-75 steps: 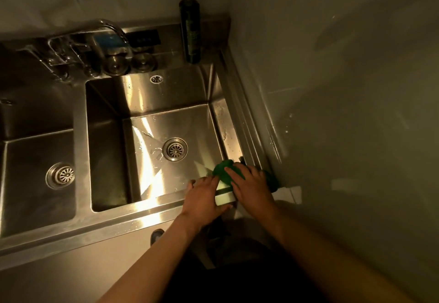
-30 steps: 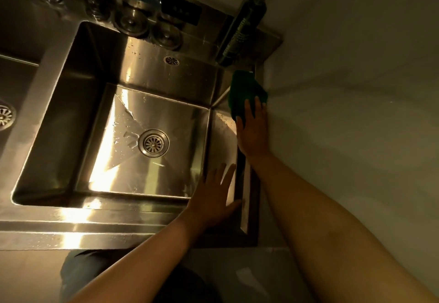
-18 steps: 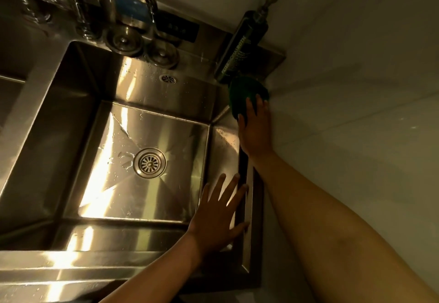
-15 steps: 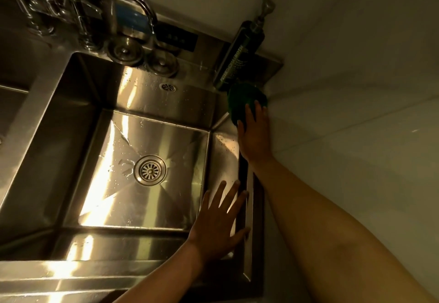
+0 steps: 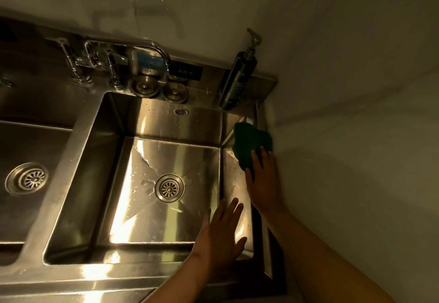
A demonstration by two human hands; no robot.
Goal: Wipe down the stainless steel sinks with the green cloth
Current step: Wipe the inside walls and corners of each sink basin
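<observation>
Single head-worn view, looking steeply down, close above the right sink (image 5: 166, 122)

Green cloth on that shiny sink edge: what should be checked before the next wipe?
1. Green cloth under the right hand: ok, flat fingers press it on the right rim of the right stainless steel sink.
2. Left hand free: ok, spread open at the near corner, holding nothing.
3. Dark pump bottle apart from the cloth: ok, it stands beyond it.
4. Basin floor dry: not ok, drops lie near the round drain strainer.
5. Left stainless steel sink wiped: cannot tell.
</observation>
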